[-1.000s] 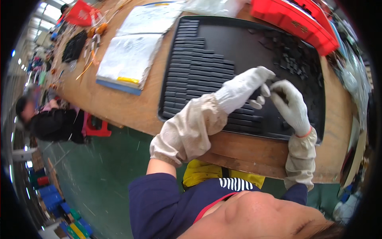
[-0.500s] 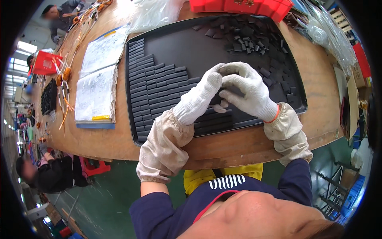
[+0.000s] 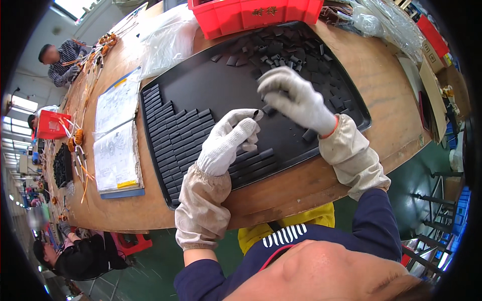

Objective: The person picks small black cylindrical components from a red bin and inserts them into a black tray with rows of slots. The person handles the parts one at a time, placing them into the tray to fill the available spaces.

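A short black sleeve [image 3: 256, 114] is pinched in my left hand [image 3: 231, 140], its open end showing at the fingertips. My right hand [image 3: 301, 103], slightly blurred, hovers apart from the left over the right half of a black tray [image 3: 201, 75]. Its fingers are bent, with a gap between them and the thumb. Both hands wear white knit gloves. Black sleeves [image 3: 178, 130] lie side by side in stepped rows along the tray's left, and further ones lie at the front beside my left hand. Loose black pieces [image 3: 281, 50] are scattered at the back right.
A red bin [image 3: 256, 19] stands behind the tray, with clear plastic bags [image 3: 170, 42] to its left. An open binder of papers [image 3: 116, 155] lies left of the tray. More plastic wrap [image 3: 376, 25] and cardboard [image 3: 432, 98] are at the right. Other people sit farther left.
My hands, together before, have separated. The right has moved off to the right, while the left keeps a sleeve whose end is now visible. The whole view has also shifted.
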`<state>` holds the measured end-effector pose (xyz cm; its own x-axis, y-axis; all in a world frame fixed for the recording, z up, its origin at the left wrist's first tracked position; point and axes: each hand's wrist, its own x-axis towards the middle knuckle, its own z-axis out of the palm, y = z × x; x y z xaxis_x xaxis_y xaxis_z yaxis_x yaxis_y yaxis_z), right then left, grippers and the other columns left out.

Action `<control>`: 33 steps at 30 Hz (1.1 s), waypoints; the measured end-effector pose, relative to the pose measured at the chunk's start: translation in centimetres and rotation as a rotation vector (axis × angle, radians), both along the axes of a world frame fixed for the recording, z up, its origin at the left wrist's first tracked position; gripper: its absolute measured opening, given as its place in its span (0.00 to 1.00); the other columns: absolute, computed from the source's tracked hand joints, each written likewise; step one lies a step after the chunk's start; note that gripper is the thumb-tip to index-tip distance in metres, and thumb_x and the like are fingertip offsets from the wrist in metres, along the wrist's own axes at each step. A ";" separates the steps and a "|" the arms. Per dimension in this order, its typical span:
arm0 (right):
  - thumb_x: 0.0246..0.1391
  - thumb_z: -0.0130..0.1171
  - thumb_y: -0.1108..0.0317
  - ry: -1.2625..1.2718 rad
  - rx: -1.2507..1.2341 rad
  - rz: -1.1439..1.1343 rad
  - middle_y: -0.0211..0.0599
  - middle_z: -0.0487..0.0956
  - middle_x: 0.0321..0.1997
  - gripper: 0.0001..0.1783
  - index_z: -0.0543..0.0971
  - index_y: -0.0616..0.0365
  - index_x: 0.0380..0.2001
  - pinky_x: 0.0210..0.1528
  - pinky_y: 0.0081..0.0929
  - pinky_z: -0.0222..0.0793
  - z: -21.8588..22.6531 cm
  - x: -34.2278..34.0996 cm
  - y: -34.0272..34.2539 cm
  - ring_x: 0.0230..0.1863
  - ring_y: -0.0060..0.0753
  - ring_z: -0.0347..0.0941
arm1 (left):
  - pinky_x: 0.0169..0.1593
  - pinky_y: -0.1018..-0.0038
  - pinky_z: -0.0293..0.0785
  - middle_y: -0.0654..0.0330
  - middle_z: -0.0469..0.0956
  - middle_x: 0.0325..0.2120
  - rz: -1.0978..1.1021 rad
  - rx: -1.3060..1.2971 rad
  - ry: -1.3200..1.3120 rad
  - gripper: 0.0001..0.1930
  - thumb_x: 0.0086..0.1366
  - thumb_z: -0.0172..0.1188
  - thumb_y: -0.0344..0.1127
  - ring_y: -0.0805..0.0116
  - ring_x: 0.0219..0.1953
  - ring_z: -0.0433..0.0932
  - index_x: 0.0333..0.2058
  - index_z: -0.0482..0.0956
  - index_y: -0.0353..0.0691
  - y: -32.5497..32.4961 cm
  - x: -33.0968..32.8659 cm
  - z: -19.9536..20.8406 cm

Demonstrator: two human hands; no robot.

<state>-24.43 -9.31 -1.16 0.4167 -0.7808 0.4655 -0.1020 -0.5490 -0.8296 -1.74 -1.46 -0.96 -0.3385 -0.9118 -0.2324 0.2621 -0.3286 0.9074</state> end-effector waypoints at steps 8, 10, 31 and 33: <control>0.59 0.61 0.66 0.831 -0.419 -0.623 0.34 0.81 0.45 0.10 0.85 0.44 0.43 0.56 0.43 0.72 -2.3 -7.0 -6.3 0.51 0.45 0.77 | 0.38 0.79 0.74 0.64 0.77 0.38 0.030 -0.029 -0.017 0.21 0.74 0.63 0.44 0.79 0.35 0.74 0.57 0.77 0.36 -0.1 -0.1 -0.2; 0.59 0.60 0.68 0.916 -0.384 -0.603 0.34 0.80 0.45 0.11 0.85 0.43 0.44 0.55 0.42 0.72 -2.5 -7.4 -6.3 0.50 0.46 0.77 | 0.38 0.79 0.74 0.64 0.77 0.38 0.032 -0.035 -0.016 0.21 0.74 0.62 0.43 0.79 0.35 0.73 0.57 0.77 0.35 -0.1 -0.1 -0.4; 0.62 0.63 0.67 0.563 -0.194 -0.492 0.40 0.84 0.40 0.10 0.80 0.54 0.46 0.49 0.37 0.78 -0.7 -4.9 -4.3 0.45 0.38 0.82 | 0.45 0.77 0.80 0.62 0.79 0.42 0.083 -0.041 -0.232 0.21 0.73 0.64 0.42 0.78 0.39 0.77 0.59 0.77 0.38 0.2 -0.6 1.0; 0.65 0.61 0.69 0.261 0.040 -0.287 0.35 0.84 0.43 0.10 0.79 0.55 0.48 0.49 0.31 0.78 0.2 -3.4 -2.7 0.47 0.29 0.82 | 0.44 0.78 0.80 0.62 0.79 0.42 0.096 -0.051 -0.261 0.21 0.72 0.64 0.43 0.79 0.39 0.77 0.59 0.77 0.39 0.3 -0.8 1.2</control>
